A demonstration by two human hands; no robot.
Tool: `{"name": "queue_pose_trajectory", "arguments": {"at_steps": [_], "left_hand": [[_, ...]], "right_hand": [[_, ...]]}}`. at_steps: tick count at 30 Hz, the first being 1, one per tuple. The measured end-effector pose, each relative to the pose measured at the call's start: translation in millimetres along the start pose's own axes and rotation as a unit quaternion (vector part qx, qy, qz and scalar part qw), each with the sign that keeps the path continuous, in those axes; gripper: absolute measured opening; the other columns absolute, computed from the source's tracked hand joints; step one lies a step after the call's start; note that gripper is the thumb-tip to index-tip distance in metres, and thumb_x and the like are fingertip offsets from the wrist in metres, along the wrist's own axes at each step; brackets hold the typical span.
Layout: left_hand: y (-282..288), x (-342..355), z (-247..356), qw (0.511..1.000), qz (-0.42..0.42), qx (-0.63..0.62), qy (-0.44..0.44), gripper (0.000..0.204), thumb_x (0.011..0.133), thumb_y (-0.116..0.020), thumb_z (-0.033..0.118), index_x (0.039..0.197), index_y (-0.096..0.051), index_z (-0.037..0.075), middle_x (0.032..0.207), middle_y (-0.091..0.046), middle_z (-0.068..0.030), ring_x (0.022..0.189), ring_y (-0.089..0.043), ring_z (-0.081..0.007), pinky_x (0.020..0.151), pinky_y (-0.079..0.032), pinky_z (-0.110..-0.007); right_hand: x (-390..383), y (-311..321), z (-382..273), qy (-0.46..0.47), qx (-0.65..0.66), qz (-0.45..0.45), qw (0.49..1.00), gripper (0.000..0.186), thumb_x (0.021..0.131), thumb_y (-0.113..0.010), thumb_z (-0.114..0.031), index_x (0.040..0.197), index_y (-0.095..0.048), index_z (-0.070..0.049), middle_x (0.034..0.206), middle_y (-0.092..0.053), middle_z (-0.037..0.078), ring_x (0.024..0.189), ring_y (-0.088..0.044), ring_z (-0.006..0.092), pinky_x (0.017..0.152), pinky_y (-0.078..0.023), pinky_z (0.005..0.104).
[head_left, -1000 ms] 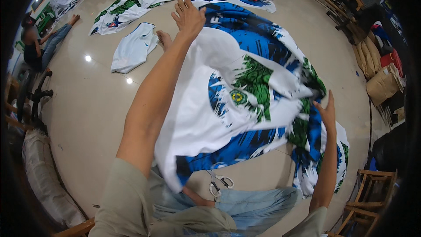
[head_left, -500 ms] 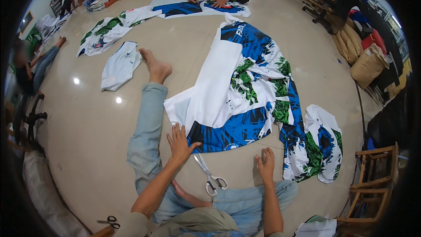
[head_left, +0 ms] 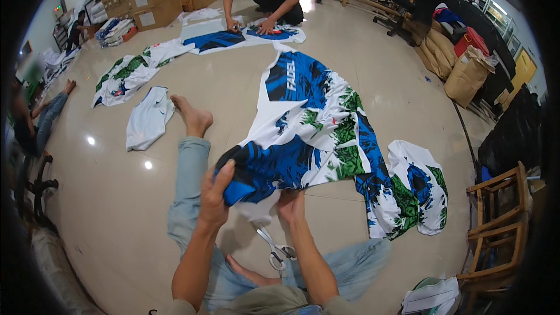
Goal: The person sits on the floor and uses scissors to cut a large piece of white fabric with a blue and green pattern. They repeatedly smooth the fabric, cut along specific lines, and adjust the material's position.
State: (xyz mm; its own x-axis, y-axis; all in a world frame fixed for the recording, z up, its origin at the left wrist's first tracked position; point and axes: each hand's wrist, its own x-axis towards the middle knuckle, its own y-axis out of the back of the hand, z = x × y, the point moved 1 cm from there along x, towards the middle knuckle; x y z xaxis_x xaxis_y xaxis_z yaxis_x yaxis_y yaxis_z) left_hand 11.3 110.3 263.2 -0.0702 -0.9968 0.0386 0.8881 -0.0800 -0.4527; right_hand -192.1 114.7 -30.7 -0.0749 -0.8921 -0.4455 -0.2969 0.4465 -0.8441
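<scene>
A large piece of white jersey fabric (head_left: 326, 90), printed in blue, black and green, lies spread on the floor before me. Its near edge is lifted and folded. My left hand (head_left: 216, 192) is closed on the near left corner, thumb on top. My right hand (head_left: 292, 205) grips the near edge further right; its fingertips are hidden by the cloth. A white underside hangs between both hands. Scissors with white-and-grey handles (head_left: 276, 254) lie on the floor just below, blades pointing to the fabric. A smaller printed piece (head_left: 417, 192) lies to the right.
My outstretched leg (head_left: 189, 181) runs along the left, beside a pale cloth piece (head_left: 150, 119). At the far side another person's hands (head_left: 267, 25) are on blue printed fabric. Wooden frames (head_left: 496, 216) stand at right. Cardboard boxes (head_left: 154, 3) are stacked at the back left.
My left hand has gone from lying spread on the corner to gripping and lifting it. The right hand has moved left onto the near edge. The white panel on top has been folded under or displaced.
</scene>
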Motion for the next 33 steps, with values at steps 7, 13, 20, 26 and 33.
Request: {"name": "queue_pose_trajectory", "arguments": {"at_steps": [7,13,20,26,33], "left_hand": [[48,-29,79,0.992,0.091,-0.013,-0.088,0.033,0.105,-0.055,0.033,0.116,-0.067,0.004,0.108,-0.072,-0.0065,0.098,-0.069,-0.0175,0.088,-0.055,-0.033],[210,-27,83,0.979,0.138,-0.145,-0.028,0.043,0.105,-0.051,0.044,0.116,-0.069,0.007,0.114,-0.073,-0.0089,0.103,-0.070,-0.0239,0.096,-0.055,-0.041],[328,-7,-2,0.925,0.198,0.296,0.132,0.077,0.096,-0.049,0.071,0.154,-0.043,0.020,0.148,-0.052,-0.0050,0.137,-0.046,-0.0199,0.114,-0.032,-0.044],[298,-58,-101,0.848,0.305,0.365,0.233,0.126,0.075,-0.078,0.068,0.151,-0.024,-0.018,0.151,-0.041,-0.0337,0.139,-0.047,-0.0371,0.114,-0.039,-0.041],[329,-75,-99,0.848,0.365,0.383,0.032,0.034,0.102,-0.061,0.030,0.102,-0.069,-0.003,0.090,-0.067,-0.0076,0.086,-0.059,-0.0168,0.079,-0.049,-0.034]], "right_hand": [[34,-39,-112,0.250,0.026,0.006,0.968,0.053,0.102,-0.048,-0.047,0.138,-0.055,-0.008,0.139,-0.056,0.013,0.127,-0.055,0.0288,0.105,-0.047,0.0436],[-118,36,-250,0.171,0.266,-0.182,0.931,0.016,0.105,-0.050,-0.008,0.089,-0.052,-0.006,0.062,-0.034,-0.003,0.047,-0.032,0.0072,0.041,-0.031,0.0234],[-248,50,-180,0.140,-0.495,0.137,0.846,0.046,0.096,-0.067,-0.020,0.133,-0.051,0.001,0.106,-0.064,0.012,0.099,-0.064,0.0235,0.084,-0.053,0.0354],[-173,85,-133,0.327,-0.837,0.170,0.405,0.067,0.080,-0.076,-0.020,0.136,-0.051,0.005,0.147,-0.044,0.030,0.134,-0.042,0.0470,0.112,-0.035,0.0530],[-119,59,-175,0.235,-0.903,0.163,0.321,0.040,0.086,-0.068,-0.010,0.124,-0.058,-0.002,0.136,-0.056,0.023,0.129,-0.049,0.0410,0.108,-0.038,0.0521]]}}
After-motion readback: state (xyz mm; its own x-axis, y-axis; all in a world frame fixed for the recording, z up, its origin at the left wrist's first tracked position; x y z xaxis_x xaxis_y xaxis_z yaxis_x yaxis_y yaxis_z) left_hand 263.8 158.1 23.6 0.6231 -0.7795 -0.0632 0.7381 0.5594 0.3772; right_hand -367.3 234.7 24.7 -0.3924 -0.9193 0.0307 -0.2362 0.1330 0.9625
